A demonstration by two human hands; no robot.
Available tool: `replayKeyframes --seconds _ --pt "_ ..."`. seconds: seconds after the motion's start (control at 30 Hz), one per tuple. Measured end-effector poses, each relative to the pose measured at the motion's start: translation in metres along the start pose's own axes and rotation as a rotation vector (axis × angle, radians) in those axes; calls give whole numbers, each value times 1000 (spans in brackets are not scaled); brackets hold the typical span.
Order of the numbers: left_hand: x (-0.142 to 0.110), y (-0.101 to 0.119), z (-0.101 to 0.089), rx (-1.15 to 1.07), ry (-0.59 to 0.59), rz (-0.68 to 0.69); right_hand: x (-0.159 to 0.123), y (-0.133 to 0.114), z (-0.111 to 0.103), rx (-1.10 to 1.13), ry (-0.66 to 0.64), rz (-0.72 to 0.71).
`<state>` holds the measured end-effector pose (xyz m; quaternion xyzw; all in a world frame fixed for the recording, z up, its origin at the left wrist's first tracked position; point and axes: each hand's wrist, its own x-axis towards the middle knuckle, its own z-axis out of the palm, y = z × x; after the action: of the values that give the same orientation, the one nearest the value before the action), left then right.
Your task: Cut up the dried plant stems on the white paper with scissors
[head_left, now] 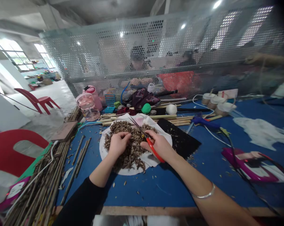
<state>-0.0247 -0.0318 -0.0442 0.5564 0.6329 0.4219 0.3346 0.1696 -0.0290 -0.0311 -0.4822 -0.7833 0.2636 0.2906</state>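
Note:
A heap of dried brown plant pieces (132, 153) lies on a round white cloth (130, 172) in the middle of the blue tabletop. My left hand (119, 142) rests at the left of the heap, thumb and fingertips pinched together; what is between them, if anything, is too small to make out. In my right hand (159, 144) are scissors (153, 149) with red-orange handles, their slim blades pointing up and left over the heap. A black sheet (179, 138) with scattered bits lies right of the cloth.
Long thin sticks (45, 172) are bundled along the left edge. Bamboo lengths, a green yarn ball (146, 108) and a white ball (171, 109) stand behind. Right are a blue glue gun (205, 122), a magenta device (250, 164) and cups (224, 108). A perforated screen (97, 56) rises behind.

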Motion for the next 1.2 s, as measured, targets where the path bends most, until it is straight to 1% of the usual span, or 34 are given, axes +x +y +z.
replayKeyframes --seconds 0.07,0.13,0.23,0.33,0.43,0.63,0.73,0.8,0.9,1.13,1.2 --pt "2 -3 1 -148 -24 -34 -2 -3 0 -103 -19 -16" --pt "3 -4 1 -253 -40 -44 -4 -6 1 -201 -4 -52" --pt "2 -1 -1 -292 -40 -49 -6 -10 2 -289 -1 -115" --pt "-4 6 -1 -302 3 -33 -6 -12 6 -326 5 -156" --pt "-10 10 -1 -251 34 32 -5 -11 8 -329 33 -190" --pt "-19 12 -1 -75 28 169 -3 -7 10 -301 39 -239" --pt "-22 15 -3 -19 22 219 -3 -5 11 -285 38 -238" --pt "-23 18 -5 1 15 203 -3 -4 12 -262 31 -231" --pt "-23 20 -7 -10 0 128 -3 -1 14 -228 21 -225" --pt "-17 13 -8 -288 -149 13 -1 1 18 -137 -19 -224" --pt "-15 11 -9 -321 -179 -22 -1 1 18 -115 -48 -199"
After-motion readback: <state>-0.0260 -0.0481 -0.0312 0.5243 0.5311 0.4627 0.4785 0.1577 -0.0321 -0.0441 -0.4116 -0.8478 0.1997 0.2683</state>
